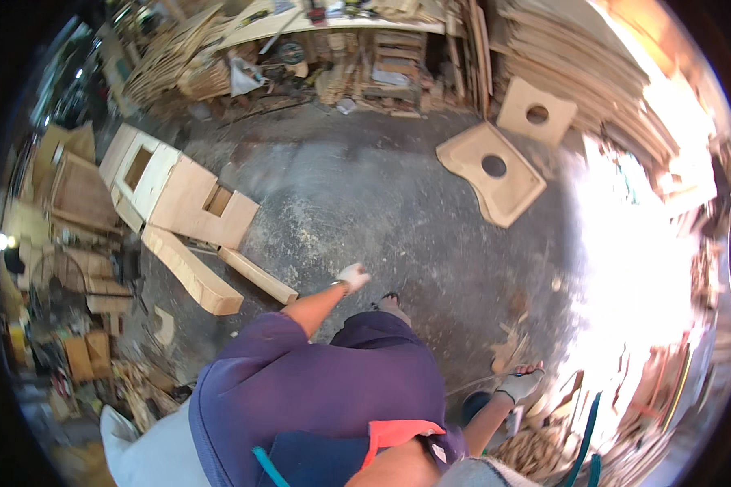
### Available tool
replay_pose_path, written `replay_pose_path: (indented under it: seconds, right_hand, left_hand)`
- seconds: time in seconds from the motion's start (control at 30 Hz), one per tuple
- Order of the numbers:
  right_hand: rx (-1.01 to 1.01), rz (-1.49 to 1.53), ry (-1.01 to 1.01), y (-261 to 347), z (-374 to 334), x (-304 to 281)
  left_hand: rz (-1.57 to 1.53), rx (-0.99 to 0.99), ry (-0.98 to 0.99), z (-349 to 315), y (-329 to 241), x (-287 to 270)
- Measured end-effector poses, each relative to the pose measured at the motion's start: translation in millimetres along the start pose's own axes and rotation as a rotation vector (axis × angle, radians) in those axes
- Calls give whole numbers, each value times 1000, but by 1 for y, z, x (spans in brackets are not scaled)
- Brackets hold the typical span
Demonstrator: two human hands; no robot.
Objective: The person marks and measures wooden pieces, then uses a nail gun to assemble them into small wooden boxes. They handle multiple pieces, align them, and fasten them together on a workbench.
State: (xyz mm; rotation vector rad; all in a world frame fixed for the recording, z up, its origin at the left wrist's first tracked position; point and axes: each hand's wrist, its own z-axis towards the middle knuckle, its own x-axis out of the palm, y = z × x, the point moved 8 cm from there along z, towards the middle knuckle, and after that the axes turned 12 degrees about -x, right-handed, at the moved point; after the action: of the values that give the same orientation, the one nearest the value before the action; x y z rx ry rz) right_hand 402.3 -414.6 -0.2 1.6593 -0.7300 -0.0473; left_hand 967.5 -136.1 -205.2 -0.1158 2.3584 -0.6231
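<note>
My left hand (353, 277), in a pale glove, hangs over the grey floor with its fingers curled in and nothing seen in them. My right hand (521, 383), in a glove that leaves the fingertips bare, is held out low to the right, fingers extended and holding nothing that shows. Nearest the left hand lies a pale wooden beam (257, 274). Beside it rest a thicker curved wooden piece (188, 272) and a wooden box frame (185, 199) with cut-out openings. Near my right hand are wood scraps (508, 347) and a dark round container (474, 403).
Two wooden panels with round holes, one wavy-edged (512, 188) and one squarer (556, 116), lie at the far right. Stacked boards (581, 61) line that side. A cluttered workbench (382, 25) stands at the back. Boxes and offcuts crowd the left. Bright light washes out the right.
</note>
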Motion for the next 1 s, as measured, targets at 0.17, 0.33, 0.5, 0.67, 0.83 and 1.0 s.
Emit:
replay_pose_path:
  seconds: [0.17,0.33,0.5,0.67,0.83,1.0]
  right_hand:
    - [-259,-191,111,-30,40,153]
    - [-232,-237,260,-79,7,282]
    - [-70,-452,478,-139,13,356]
    - [-304,-808,562,-198,76,433]
    - [-347,-1196,621,-231,112,508]
    - [-71,-1202,1079,-344,118,556]
  left_hand:
    - [-181,-300,-168,-14,135,-96]
    - [-416,-554,-124,-51,184,-82]
    - [-368,-526,-58,-23,139,-47]
    - [-490,-471,-37,79,94,-33]
    - [-457,-489,-39,136,-12,-58]
    - [-567,-320,-489,197,-109,-146]
